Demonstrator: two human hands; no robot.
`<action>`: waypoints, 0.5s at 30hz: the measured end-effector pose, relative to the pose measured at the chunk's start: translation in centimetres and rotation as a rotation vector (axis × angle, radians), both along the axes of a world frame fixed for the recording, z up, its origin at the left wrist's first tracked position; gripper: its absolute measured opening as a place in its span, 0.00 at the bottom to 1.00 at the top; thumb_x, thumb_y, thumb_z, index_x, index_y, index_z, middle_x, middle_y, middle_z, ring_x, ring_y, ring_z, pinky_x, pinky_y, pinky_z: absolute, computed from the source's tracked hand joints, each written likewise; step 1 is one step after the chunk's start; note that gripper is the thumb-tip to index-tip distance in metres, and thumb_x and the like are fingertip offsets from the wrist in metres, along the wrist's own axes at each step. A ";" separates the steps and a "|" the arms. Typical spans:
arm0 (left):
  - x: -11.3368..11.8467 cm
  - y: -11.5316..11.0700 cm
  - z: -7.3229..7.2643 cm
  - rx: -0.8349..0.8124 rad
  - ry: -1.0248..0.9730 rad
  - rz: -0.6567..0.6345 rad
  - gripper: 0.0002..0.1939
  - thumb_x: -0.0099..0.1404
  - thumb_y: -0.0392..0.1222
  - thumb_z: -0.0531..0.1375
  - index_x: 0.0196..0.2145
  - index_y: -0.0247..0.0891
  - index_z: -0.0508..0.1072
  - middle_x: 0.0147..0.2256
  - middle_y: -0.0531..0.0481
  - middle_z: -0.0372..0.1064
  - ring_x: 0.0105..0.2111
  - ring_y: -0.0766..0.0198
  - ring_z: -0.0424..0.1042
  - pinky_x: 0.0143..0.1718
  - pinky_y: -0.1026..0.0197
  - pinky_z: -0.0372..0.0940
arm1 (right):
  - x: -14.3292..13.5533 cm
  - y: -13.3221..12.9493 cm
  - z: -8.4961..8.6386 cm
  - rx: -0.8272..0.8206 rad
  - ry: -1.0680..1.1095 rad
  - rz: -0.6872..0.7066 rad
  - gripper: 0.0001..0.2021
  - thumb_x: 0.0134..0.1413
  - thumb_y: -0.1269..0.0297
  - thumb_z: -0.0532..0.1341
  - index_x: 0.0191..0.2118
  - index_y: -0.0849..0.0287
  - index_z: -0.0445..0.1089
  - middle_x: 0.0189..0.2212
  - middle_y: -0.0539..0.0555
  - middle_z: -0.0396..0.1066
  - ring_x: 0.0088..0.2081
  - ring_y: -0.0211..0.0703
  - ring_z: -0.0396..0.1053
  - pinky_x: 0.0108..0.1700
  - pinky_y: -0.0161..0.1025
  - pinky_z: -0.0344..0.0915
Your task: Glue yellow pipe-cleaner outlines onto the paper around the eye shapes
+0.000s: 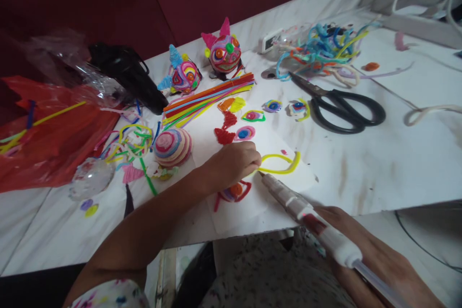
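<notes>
My left hand is closed in a pinch on one end of a yellow pipe cleaner, bent into a leaf-shaped loop on white paper. My right hand is wrapped round a white glue pen, its tip touching or very near the pinched end. Just below my left hand lies a red-edged eye piece with an orange centre. Beyond the hand are a pink and blue eye piece and red pieces.
Black scissors lie at the right. Behind stand two decorated heads, with a pipe cleaner bundle before them. A striped dome, scraps and a red bag are left; a tangled pile is back right.
</notes>
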State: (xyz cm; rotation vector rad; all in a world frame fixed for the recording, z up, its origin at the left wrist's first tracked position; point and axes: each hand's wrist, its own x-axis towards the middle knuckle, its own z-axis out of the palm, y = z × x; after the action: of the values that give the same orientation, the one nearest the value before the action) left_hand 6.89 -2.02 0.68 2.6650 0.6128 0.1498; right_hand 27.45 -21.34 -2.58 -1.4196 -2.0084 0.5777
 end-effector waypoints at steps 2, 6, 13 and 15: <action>0.0 0.1 -0.1 -0.005 -0.004 -0.001 0.09 0.67 0.32 0.54 0.31 0.33 0.73 0.33 0.49 0.69 0.36 0.64 0.69 0.38 0.64 0.62 | 0.3 -0.4 -0.4 -0.031 -0.009 0.020 0.35 0.57 0.54 0.52 0.69 0.43 0.43 0.59 0.52 0.66 0.50 0.54 0.72 0.47 0.44 0.73; 0.0 0.2 -0.2 -0.005 -0.002 -0.006 0.09 0.67 0.33 0.55 0.32 0.33 0.73 0.33 0.48 0.69 0.36 0.64 0.69 0.38 0.63 0.62 | 0.7 -1.0 -1.3 -0.051 -0.051 0.016 0.34 0.57 0.58 0.51 0.69 0.46 0.43 0.63 0.50 0.61 0.55 0.51 0.69 0.52 0.43 0.69; 0.2 0.1 0.0 -0.014 0.014 -0.001 0.09 0.68 0.33 0.54 0.32 0.33 0.74 0.34 0.48 0.69 0.36 0.64 0.69 0.38 0.64 0.62 | 0.1 -0.7 -1.4 0.046 -0.094 -0.032 0.35 0.56 0.55 0.54 0.69 0.45 0.44 0.60 0.50 0.65 0.53 0.52 0.71 0.48 0.41 0.72; 0.2 0.1 0.0 -0.023 0.019 0.004 0.09 0.68 0.33 0.54 0.32 0.33 0.74 0.34 0.48 0.69 0.36 0.64 0.69 0.38 0.64 0.62 | -0.2 -0.6 -1.1 0.097 -0.122 -0.051 0.35 0.57 0.56 0.53 0.69 0.46 0.44 0.59 0.51 0.67 0.51 0.52 0.72 0.45 0.41 0.73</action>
State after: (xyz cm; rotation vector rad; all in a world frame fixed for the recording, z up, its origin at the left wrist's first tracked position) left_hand 7.09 -1.95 0.73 2.6461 0.6214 0.1183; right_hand 27.26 -21.92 -3.68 -1.4741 -2.0580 0.3747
